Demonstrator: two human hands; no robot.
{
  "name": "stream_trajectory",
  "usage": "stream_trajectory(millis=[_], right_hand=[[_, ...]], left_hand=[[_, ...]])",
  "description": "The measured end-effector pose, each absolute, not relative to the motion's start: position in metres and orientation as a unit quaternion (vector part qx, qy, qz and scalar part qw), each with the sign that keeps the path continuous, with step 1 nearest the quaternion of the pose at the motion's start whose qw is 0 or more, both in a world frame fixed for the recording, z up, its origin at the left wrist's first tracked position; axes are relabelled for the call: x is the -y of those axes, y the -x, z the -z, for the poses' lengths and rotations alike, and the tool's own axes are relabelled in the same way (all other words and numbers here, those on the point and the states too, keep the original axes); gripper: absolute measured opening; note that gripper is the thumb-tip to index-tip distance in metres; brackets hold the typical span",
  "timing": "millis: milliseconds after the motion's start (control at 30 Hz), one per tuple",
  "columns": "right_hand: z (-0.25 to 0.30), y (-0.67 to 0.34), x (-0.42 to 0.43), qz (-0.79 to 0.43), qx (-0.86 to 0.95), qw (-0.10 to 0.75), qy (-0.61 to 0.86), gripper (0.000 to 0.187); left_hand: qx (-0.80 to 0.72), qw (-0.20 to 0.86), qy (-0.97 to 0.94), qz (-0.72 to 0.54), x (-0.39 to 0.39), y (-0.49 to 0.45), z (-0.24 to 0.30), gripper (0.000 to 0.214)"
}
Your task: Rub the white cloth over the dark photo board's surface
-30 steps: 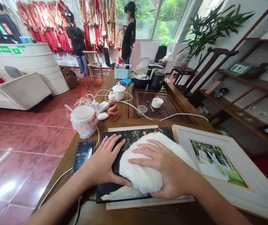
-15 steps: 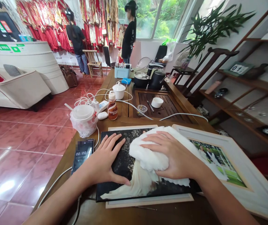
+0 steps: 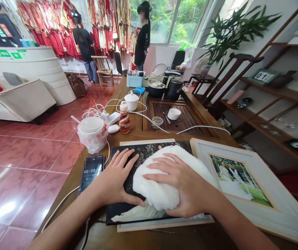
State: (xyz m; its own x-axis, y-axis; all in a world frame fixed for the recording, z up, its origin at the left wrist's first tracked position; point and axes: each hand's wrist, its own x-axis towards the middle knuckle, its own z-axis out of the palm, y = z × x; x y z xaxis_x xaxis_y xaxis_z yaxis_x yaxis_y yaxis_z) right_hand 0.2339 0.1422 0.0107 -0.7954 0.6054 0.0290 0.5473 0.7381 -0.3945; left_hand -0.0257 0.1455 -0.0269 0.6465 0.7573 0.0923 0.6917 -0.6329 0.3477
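A dark photo panel (image 3: 128, 208) with a pale dress pictured on it lies before me on the wooden table. My left hand (image 3: 119, 173) rests on its left part, fingers spread, thumb near the dress. Over the middle of the panel, my right hand (image 3: 177, 177) grips a white fluffy cloth (image 3: 154, 192) and presses it against the surface. The cloth hides much of the picture. Under the panel, a light wooden frame (image 3: 133, 227) shows at the near and far edges.
Beside the panel stands a white-framed wedding photo (image 3: 239, 177) on the right. On the left are a phone (image 3: 91, 172), a wrapped tub (image 3: 93, 133), a brown bottle (image 3: 124, 119) and cables. A tea tray (image 3: 190, 121) and kettle (image 3: 174, 88) sit farther back. Two people stand beyond.
My right hand has slid the white cloth left and toward me across the panel, uncovering some of its far right corner. My left hand has stayed in place.
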Motion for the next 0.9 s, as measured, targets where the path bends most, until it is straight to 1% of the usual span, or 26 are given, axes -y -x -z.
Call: stream_trajectory(millis=[300, 633, 900], right_hand=[[-0.011, -0.237, -0.146, -0.174, 0.927, 0.088, 0.320, 0.078], [-0.003, -0.261, -0.162, -0.092, 0.917, 0.103, 0.374, 0.065], [-0.002, -0.264, -0.163, -0.068, 0.915, 0.115, 0.381, 0.067]], left_hand=[[-0.396, 0.147, -0.896, -0.134, -0.143, 0.032, 0.029, 0.120], [-0.400, 0.154, -0.894, -0.127, -0.136, 0.038, 0.030, 0.120], [-0.402, 0.155, -0.894, -0.124, -0.136, 0.038, 0.028, 0.120]])
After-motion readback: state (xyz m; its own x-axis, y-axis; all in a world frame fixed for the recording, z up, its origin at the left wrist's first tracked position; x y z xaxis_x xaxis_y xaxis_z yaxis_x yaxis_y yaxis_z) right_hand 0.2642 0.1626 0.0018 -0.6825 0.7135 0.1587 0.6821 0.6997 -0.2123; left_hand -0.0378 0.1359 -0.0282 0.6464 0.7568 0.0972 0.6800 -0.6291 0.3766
